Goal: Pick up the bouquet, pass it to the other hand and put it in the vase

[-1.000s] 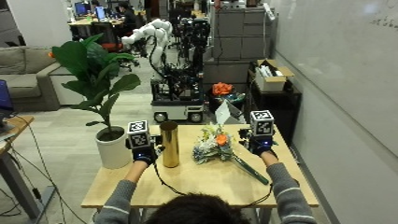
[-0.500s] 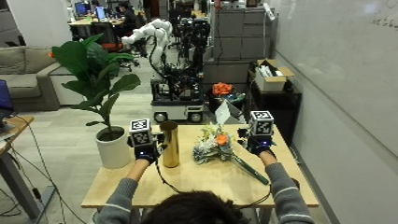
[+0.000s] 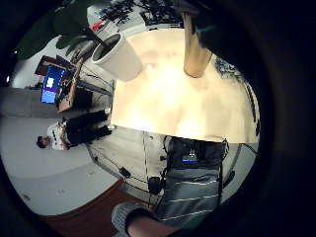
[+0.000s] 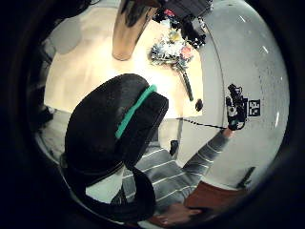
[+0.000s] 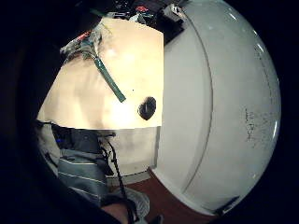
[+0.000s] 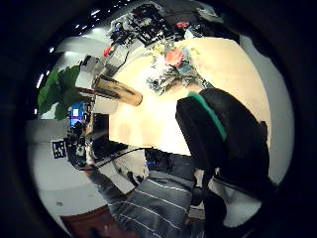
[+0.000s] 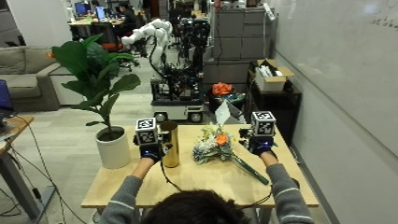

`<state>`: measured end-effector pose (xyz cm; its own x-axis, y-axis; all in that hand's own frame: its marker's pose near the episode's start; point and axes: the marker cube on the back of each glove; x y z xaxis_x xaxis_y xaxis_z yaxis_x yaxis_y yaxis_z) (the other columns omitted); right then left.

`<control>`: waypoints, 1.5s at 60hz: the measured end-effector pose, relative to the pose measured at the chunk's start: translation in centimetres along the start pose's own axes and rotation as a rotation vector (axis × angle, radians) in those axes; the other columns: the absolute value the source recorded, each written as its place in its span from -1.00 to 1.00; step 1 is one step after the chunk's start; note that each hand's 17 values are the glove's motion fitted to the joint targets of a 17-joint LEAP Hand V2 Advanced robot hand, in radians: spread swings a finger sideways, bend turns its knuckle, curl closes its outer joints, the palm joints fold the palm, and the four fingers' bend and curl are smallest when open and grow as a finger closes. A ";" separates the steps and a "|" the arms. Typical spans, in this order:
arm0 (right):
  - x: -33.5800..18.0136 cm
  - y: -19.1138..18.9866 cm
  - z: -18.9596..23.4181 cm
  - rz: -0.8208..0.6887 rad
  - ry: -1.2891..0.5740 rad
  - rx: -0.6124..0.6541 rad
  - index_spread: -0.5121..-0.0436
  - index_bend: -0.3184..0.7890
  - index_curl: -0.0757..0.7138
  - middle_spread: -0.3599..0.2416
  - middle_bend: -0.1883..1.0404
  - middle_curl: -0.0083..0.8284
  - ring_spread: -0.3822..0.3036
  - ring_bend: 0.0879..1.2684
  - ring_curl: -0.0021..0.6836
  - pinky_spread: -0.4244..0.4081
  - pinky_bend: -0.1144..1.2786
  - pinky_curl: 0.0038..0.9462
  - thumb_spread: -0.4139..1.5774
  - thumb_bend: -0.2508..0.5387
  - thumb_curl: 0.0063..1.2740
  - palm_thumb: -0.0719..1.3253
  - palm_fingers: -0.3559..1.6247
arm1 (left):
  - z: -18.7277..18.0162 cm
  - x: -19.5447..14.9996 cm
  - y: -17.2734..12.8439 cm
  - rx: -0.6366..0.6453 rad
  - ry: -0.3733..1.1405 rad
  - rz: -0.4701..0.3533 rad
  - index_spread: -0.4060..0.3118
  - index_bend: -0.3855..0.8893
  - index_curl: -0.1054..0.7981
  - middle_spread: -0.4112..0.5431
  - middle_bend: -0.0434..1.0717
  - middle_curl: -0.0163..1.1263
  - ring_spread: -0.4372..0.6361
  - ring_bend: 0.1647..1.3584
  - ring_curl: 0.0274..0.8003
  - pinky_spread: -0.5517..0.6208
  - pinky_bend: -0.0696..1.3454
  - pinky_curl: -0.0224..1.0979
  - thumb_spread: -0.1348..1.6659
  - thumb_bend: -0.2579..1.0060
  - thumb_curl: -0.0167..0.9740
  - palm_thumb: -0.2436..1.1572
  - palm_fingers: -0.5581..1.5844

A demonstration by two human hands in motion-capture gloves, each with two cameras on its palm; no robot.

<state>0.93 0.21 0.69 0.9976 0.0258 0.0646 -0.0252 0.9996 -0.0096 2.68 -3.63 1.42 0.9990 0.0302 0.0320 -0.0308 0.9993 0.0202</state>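
Left hand point(image 7: 151, 151) raised above the table point(image 7: 187, 179) at centre-left of the outside view, forearm reaching up from the lower edge, just left of the gold vase point(image 7: 169, 144). Finger state: cannot tell. Right hand point(image 7: 262, 145) raised at centre-right, forearm likewise extended; fingers also not readable. Neither hand holds anything visible. Bouquet point(image 7: 214, 143) lies on the table between the hands, blooms near the vase, green stem point(image 7: 250, 170) angled toward lower right. White potted plant point(image 7: 113, 147) at the table's left edge.
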 end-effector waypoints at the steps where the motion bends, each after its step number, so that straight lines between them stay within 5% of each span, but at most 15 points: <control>1: 0.1 -0.1 0.1 -0.003 0.000 0.002 -0.15 -0.19 -0.18 0.24 -0.30 -0.09 0.36 -0.58 -0.09 0.58 -0.40 -0.29 0.81 -0.08 -0.69 -0.18 -0.25 | -0.4 0.2 0.6 -0.004 0.003 0.006 -0.12 -0.12 0.10 0.08 -0.65 -0.47 0.11 -0.49 -0.28 0.29 -0.51 -0.30 0.37 -0.62 -0.48 -0.59 -0.06; 10: 0.2 -0.2 0.0 0.003 -0.018 -0.004 -0.14 -0.19 -0.18 0.24 -0.31 -0.08 0.36 -0.58 -0.07 0.58 -0.40 -0.28 0.81 -0.14 -0.68 -0.17 -0.25 | 0.5 0.4 -1.0 0.005 -0.017 0.006 -0.12 -0.12 0.10 0.08 -0.65 -0.47 0.11 -0.49 -0.27 0.29 -0.52 -0.29 0.37 -0.62 -0.47 -0.58 -0.06; 22: 0.3 -1.0 0.0 0.011 -0.028 -0.006 -0.12 -0.19 -0.18 0.24 -0.32 -0.07 0.36 -0.58 -0.05 0.58 -0.40 -0.27 0.82 -0.21 -0.68 -0.15 -0.25 | -0.9 1.9 1.4 -0.024 0.004 0.036 -0.12 -0.12 0.11 0.08 -0.64 -0.46 0.11 -0.49 -0.26 0.29 -0.53 -0.29 0.37 -0.62 -0.46 -0.58 -0.06; 34: -0.4 -0.2 -0.6 -0.012 -0.032 -0.008 -0.11 -0.19 -0.18 0.24 -0.33 -0.05 0.36 -0.59 -0.04 0.58 -0.40 -0.26 0.82 -0.27 -0.67 -0.14 -0.25 | 1.0 1.7 -1.9 -0.001 -0.017 0.033 -0.12 -0.13 0.11 0.08 -0.65 -0.46 0.11 -0.49 -0.25 0.29 -0.53 -0.29 0.37 -0.62 -0.45 -0.58 -0.07; 46: -0.2 -0.5 -0.4 -0.010 -0.027 -0.009 -0.11 -0.19 -0.18 0.24 -0.34 -0.05 0.36 -0.58 -0.03 0.58 -0.40 -0.26 0.82 -0.33 -0.67 -0.12 -0.25 | -2.4 3.2 3.2 -0.006 0.012 0.081 -0.10 -0.13 0.11 0.10 -0.65 -0.46 0.11 -0.48 -0.24 0.30 -0.52 -0.28 0.37 -0.62 -0.45 -0.59 -0.07; 52: -0.3 0.0 -0.6 -0.017 -0.027 -0.005 -0.12 -0.19 -0.18 0.24 -0.33 -0.05 0.36 -0.59 -0.03 0.58 -0.40 -0.25 0.82 -0.36 -0.67 -0.11 -0.24 | -0.3 2.4 0.6 -0.023 0.005 0.042 -0.10 -0.12 0.11 0.10 -0.65 -0.47 0.11 -0.48 -0.24 0.30 -0.52 -0.28 0.37 -0.62 -0.45 -0.59 -0.08; 59: -0.4 0.0 -0.7 -0.016 -0.034 -0.001 -0.12 -0.19 -0.18 0.24 -0.34 -0.05 0.36 -0.59 -0.02 0.58 -0.40 -0.25 0.83 -0.38 -0.67 -0.10 -0.24 | -2.0 2.8 2.6 0.000 0.012 0.066 -0.10 -0.12 0.11 0.10 -0.65 -0.47 0.11 -0.48 -0.24 0.30 -0.52 -0.28 0.37 -0.62 -0.44 -0.59 -0.08; 70: -0.4 -0.5 -0.4 -0.004 -0.027 -0.011 -0.12 -0.19 -0.19 0.24 -0.34 -0.04 0.36 -0.60 -0.01 0.58 -0.40 -0.25 0.83 -0.38 -0.67 -0.10 -0.24 | 1.0 2.0 -1.5 -0.012 -0.010 0.039 -0.11 -0.12 0.11 0.10 -0.65 -0.47 0.11 -0.48 -0.24 0.30 -0.52 -0.28 0.37 -0.62 -0.44 -0.59 -0.08; 75: -0.7 -0.1 -0.9 -0.014 -0.030 -0.010 -0.12 -0.19 -0.19 0.24 -0.34 -0.05 0.36 -0.59 -0.01 0.58 -0.41 -0.25 0.82 -0.39 -0.67 -0.10 -0.24 | -0.7 2.6 0.9 -0.014 0.006 0.054 -0.10 -0.12 0.11 0.10 -0.65 -0.47 0.11 -0.48 -0.24 0.30 -0.52 -0.28 0.37 -0.62 -0.44 -0.59 -0.08; 90: -0.6 -1.6 -2.2 0.031 -0.110 -0.004 -0.15 -0.26 -0.25 0.26 -0.33 -0.03 0.38 -0.54 0.02 0.58 -0.37 -0.23 0.79 -0.42 -0.68 -0.17 -0.25 | 0.3 2.8 -0.1 -0.025 0.002 0.039 -0.11 -0.13 0.11 0.10 -0.64 -0.46 0.11 -0.47 -0.24 0.30 -0.51 -0.28 0.37 -0.62 -0.44 -0.59 -0.08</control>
<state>0.52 -1.43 -1.48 0.9832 0.0571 0.1734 -0.0550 0.9983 -0.0171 5.47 -3.64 1.84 0.9972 0.0690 0.0300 -0.0688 0.9976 -0.0064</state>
